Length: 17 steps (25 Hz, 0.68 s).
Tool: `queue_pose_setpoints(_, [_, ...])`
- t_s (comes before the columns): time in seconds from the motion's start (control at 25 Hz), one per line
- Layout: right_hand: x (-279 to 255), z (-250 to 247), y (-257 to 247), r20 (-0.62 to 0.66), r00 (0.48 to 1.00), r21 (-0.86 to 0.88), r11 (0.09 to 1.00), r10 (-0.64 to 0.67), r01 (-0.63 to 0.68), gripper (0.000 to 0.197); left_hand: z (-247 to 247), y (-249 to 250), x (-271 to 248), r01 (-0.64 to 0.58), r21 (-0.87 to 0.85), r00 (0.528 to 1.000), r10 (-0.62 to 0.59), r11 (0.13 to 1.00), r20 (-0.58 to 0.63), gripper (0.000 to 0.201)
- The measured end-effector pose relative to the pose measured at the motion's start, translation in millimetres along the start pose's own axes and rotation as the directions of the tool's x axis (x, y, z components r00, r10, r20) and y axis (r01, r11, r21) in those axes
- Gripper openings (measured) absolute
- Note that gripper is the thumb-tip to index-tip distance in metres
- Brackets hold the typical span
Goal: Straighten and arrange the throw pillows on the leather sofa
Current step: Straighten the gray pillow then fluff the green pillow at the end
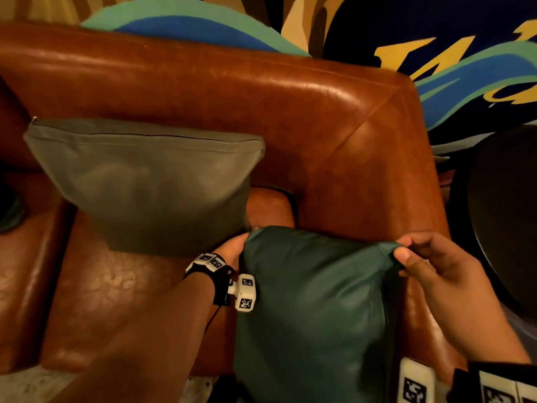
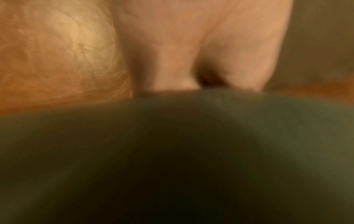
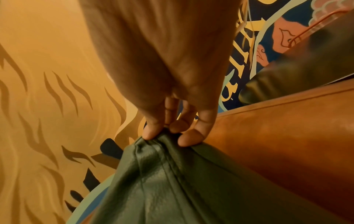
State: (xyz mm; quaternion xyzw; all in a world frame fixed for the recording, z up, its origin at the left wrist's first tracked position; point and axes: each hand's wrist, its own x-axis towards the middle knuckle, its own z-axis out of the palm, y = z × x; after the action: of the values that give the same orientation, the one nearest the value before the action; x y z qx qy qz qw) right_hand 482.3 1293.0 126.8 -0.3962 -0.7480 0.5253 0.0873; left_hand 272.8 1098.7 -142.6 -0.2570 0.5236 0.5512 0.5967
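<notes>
Head view: 2 throw pillows on the leather sofa. The grey pillow, at 10 o'clock, stands upright against the backrest. The dark green pillow, at 5 o'clock, is held by its 2 upper corners just inside the sofa's armrest, its lower edge cut off by the frame, so whether it rests on the seat cannot be told.

Hands: the right hand pinches the pillow's 2 o'clock corner between thumb and curled fingers; the right wrist view confirms the pinch on the gathered seam. The left hand sits at the 10 o'clock corner, mostly hidden behind the pillow; the blurred left wrist view suggests fingers closed over the pillow's edge, though the exact grip is unclear.

Step in hand, by judgement: positioning the green pillow beside the grey one. The next move likely calls for setting it upright into the corner at 1 o'clock, level with its neighbour, then releasing both corners evenly so it does not slump.

Also cut off: the sofa's left end and a dark round object at 3 o'clock
</notes>
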Motion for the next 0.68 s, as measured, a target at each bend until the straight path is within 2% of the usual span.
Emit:
queue_pose_setpoints(0.08, [-0.3,-1.8,0.1,0.000,1.000,-0.011,1.000,0.001,-0.001,0.012,1.6,-1.2,-2.5,0.009,0.006,0.996,-0.010,1.000,0.091,0.052])
queue_pose_setpoints(0.16, [0.0,-3.1,0.8,0.019,1.000,-0.021,1.000,-0.006,0.006,0.012,2.9,-2.2,-7.4,-0.026,0.032,0.993,0.022,0.999,0.119,0.041])
queue_pose_setpoints(0.24, [0.3,-3.7,-0.7,0.053,0.998,-0.047,0.999,-0.024,0.026,0.013,-1.3,-2.0,-7.8,-0.105,0.097,0.992,0.097,0.990,0.081,0.027])
queue_pose_setpoints(0.32, [-2.3,-6.1,-0.9,0.058,0.997,-0.088,0.995,-0.044,0.049,0.012,-4.4,-1.4,-1.8,-0.177,0.155,0.984,0.176,0.972,0.018,0.022])
queue_pose_setpoints(0.48, [-11.4,-6.7,5.4,-0.018,0.997,-0.129,0.989,-0.069,0.066,0.010,-6.6,1.2,17.8,-0.202,0.103,0.958,0.218,0.974,-0.185,0.029])
queue_pose_setpoints(0.56, [-10.1,-6.0,7.2,0.012,0.997,-0.144,0.987,-0.070,0.071,0.011,-9.2,1.0,21.0,-0.137,0.164,0.947,0.178,0.977,-0.267,0.038])
queue_pose_setpoints(0.6, [-9.0,-6.3,5.2,0.044,0.996,-0.148,0.985,-0.080,0.086,0.012,-9.9,0.6,18.9,-0.075,0.172,0.963,0.116,0.982,-0.242,0.052])
queue_pose_setpoints(0.64, [-8.9,-7.4,2.6,0.090,0.992,-0.139,0.986,-0.083,0.095,0.010,-8.1,0.9,12.1,-0.022,0.152,0.985,0.048,0.988,-0.166,0.063])
queue_pose_setpoints(0.68, [-9.8,-9.9,0.3,0.137,0.988,-0.124,0.988,-0.074,0.091,0.008,-4.8,2.1,2.7,-0.002,0.153,0.996,0.015,0.988,-0.082,0.063])
